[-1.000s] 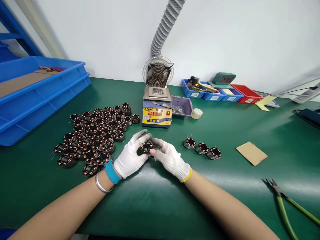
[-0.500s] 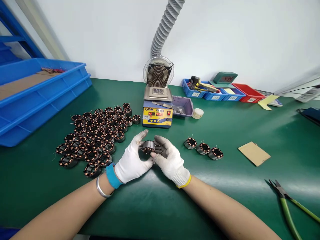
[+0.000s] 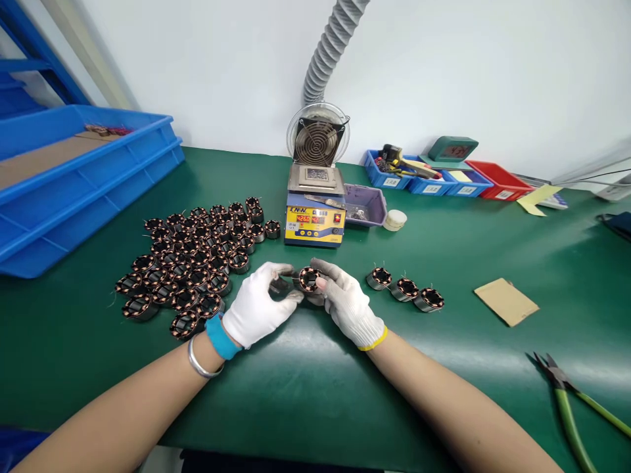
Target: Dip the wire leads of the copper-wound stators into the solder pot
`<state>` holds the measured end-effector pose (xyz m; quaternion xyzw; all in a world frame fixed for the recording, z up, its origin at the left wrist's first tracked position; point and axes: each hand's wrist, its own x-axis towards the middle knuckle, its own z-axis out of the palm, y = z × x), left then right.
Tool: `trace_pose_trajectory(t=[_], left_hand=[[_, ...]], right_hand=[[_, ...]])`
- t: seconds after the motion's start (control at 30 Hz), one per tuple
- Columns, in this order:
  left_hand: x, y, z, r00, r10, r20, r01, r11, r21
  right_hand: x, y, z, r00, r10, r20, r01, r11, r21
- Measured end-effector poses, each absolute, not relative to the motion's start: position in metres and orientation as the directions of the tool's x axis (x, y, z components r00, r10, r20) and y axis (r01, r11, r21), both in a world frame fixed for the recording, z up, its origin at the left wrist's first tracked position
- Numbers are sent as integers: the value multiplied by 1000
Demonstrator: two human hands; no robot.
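copper-wound ring [image 3: 302, 281] over the counter [image 3: 296, 401], grasped by our right hand [image 3: 349, 305], thumb across its rim. our left hand [image 3: 257, 305] curves close beside it; whether it grips, we cannot tell. we judge best: support the outer wall, spare the windings.

The copper-wound ring [image 3: 304, 281] has turned from side-on to showing its open end again.

The desk [image 3: 296, 401] is deep green, the held motor stator [image 3: 302, 280] copper and black, the solder pot [image 3: 315, 209] yellow and blue, the gloves [image 3: 254, 305] grey-smudged white, the right edged yellow
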<state>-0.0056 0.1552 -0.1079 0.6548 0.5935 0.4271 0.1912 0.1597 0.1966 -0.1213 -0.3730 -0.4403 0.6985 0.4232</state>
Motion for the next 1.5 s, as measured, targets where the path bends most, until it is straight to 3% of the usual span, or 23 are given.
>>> trace_pose_trajectory(t=[0.17, 0.43, 0.83, 0.93, 1.07, 1.17, 1.3, 1.4, 1.5], left_hand=[[-11, 155, -102, -33, 945, 326, 684, -216, 697], [-5, 150, -99, -182, 964, 193, 359, -117, 926], [-5, 156, -107, -9, 998, 70, 84, -69, 994], [-1, 155, -107, 33, 989, 147, 250, -151, 957], [4, 154, -115, -16, 971, 240, 539, -194, 820], [-2, 154, -117, 53, 955, 291, 578, -267, 771], [-14, 154, -113, 253, 913, 321, 609, -408, 680], [-14, 152, -113, 305, 894, 328, 613, -448, 650], [-6, 152, -118, 210, 906, 368, 625, -414, 662]], right_hand=[[158, 196, -119, -317, 941, -116, -196, -185, -963], [154, 193, -116, -247, 963, -106, -171, -151, -974], [151, 182, -114, -490, 862, -127, -169, -237, -957], [147, 181, -115, -420, 895, -151, -172, -242, -955], [145, 178, -114, -373, 909, -184, -65, -224, -972], [151, 180, -107, -450, 879, -155, 44, -151, -987], [160, 186, -100, -548, 830, -98, 58, -80, -995], [158, 189, -103, -553, 822, -139, 24, -152, -988], [151, 186, -109, -492, 847, -204, -59, -266, -962]])
